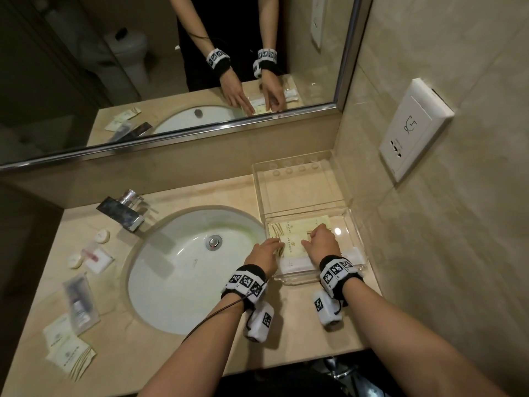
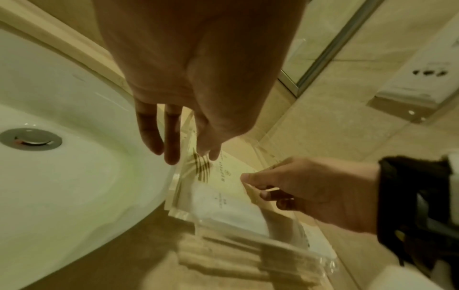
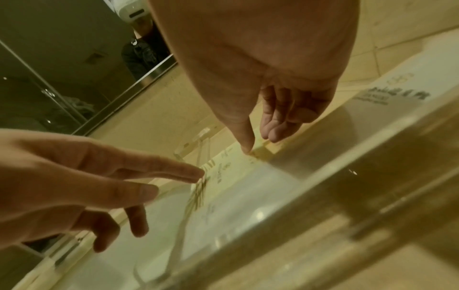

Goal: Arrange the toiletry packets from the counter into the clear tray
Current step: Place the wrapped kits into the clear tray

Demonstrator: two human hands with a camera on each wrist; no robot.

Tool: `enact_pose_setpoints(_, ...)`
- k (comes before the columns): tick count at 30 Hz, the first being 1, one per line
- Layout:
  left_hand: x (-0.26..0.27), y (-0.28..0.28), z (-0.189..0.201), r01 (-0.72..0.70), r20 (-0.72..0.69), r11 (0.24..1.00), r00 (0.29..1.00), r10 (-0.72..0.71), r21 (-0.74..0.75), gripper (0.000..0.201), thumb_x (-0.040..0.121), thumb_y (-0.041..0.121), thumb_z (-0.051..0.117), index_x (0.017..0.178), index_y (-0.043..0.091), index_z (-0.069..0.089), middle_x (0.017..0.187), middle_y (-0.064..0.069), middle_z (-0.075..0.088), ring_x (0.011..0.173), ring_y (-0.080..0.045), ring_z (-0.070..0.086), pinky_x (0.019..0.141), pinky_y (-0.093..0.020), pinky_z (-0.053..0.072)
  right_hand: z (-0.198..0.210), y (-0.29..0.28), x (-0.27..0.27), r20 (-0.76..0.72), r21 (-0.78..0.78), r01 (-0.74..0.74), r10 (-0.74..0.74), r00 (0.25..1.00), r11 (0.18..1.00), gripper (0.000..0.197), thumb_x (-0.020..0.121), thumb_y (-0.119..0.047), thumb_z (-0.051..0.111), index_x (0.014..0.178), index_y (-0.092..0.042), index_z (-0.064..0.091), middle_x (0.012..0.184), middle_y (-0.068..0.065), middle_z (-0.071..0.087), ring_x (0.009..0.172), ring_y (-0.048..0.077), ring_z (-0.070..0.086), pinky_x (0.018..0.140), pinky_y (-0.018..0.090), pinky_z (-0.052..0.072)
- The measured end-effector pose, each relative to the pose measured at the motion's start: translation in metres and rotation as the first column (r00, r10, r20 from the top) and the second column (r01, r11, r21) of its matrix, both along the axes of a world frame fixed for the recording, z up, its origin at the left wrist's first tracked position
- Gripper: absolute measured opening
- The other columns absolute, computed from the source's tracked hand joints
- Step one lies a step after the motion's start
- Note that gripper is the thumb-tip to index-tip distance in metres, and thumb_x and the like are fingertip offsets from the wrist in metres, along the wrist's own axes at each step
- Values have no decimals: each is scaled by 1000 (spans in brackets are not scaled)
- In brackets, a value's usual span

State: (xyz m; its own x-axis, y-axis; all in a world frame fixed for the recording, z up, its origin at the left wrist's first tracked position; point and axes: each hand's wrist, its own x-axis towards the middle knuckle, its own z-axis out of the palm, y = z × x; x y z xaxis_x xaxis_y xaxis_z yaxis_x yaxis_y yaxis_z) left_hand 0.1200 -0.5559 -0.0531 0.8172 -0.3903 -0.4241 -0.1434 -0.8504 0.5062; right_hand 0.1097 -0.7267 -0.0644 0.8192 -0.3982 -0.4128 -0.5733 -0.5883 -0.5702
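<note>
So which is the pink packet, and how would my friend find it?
Start at the round white sink and look at the counter on its left, away from the clear tray. Between two small round white discs lies a square white packet. It alone has something pink inside; the packets nearer the front are cream or grey.

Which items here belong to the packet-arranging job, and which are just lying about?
Job: clear tray; cream packets in tray; white packet in tray; packets left of sink; both hands.
Lying about: faucet; sink; wall socket; mirror.
</note>
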Motion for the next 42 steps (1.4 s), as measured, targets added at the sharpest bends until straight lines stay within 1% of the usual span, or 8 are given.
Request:
enact_pose_setpoints(3, 4, 12, 11, -129, 27, 981, 991, 134, -143, 37, 92, 5, 48, 122, 20, 61, 134, -2, 56, 120, -22, 53, 107, -35, 40, 8, 0, 1, 69, 34, 37, -40, 997, 999, 27, 87, -25, 67, 105, -9, 54, 108, 10, 64, 97, 28, 62, 85, 41, 53)
enact_pose_setpoints(7, 9, 45, 30, -341, -9, 892, 935, 354, -298, 22, 92, 12, 52, 107, 18, 68, 103, 0, 66, 78, -12, 59, 74, -19, 46, 33, 17, 9, 265, 142, 26, -63, 962, 989, 19, 86, -21, 69, 97, -12, 57, 88, 4, 65, 85, 23, 64, 76, 35, 53)
enact_pose_setpoints(15, -10, 162, 55, -638, -52, 674, 740, 671, -371, 13, 87, 9, 57, 90, 15, 68, 82, -1, 69, 63, -8, 59, 52, -9, 41, 78, 130, 43, 433, 258, -295, 163, 887, 920, 13, 85, -21, 67, 94, -13, 63, 84, -3, 66, 72, 12, 59, 67, 22, 46)
enact_pose_setpoints(20, -45, 247, 65, -779, -55, 509, 564, 824, -366, 14, 86, 8, 57, 88, 16, 68, 82, -5, 70, 64, -13, 59, 70, -29, 52, 79, 224, 47, 435, 300, -500, 350, 829, 812, 9, 84, -17, 67, 92, -13, 65, 79, -3, 62, 66, 10, 54, 68, 25, 46)
enact_pose_setpoints(24, -77, 314, 60, -864, -64, 392, 432, 900, -316, 12, 87, 9, 58, 90, 17, 66, 84, -4, 69, 67, -13, 61, 57, -16, 50, 75, 294, 40, 368, 273, -621, 516, 773, 735, 10, 85, -20, 69, 92, -14, 66, 79, -4, 64, 65, 8, 55, 68, 27, 47)
enact_pose_setpoints(31, -117, 405, 41, -956, -88, 173, 198, 976, -238, 16, 81, 7, 57, 83, 18, 68, 84, -1, 68, 77, -19, 62, 66, -21, 46, 58, 397, 33, 264, 248, -719, 669, 695, 649, 13, 85, -20, 71, 93, -10, 66, 78, -3, 63, 68, 13, 57, 69, 26, 46)
enact_pose_setpoints(35, -119, 440, 31, -970, -131, 99, 130, 983, -220, 12, 78, 6, 62, 88, 12, 67, 76, 5, 65, 71, -13, 59, 58, -13, 43, 39, 445, 38, 201, 217, -741, 713, 671, 636, 16, 84, -19, 71, 94, -9, 65, 83, 1, 67, 80, 20, 63, 78, 31, 50)
enact_pose_setpoints(42, -80, 478, 8, -975, -178, 150, 179, 968, -162, 30, 70, 20, 80, 92, 19, 60, 91, 0, 66, 86, -22, 65, 84, -38, 55, 10, 505, 60, 73, 153, -696, 694, 716, 702, 28, 82, -19, 74, 102, -9, 56, 106, 12, 64, 89, 23, 60, 82, 32, 49)
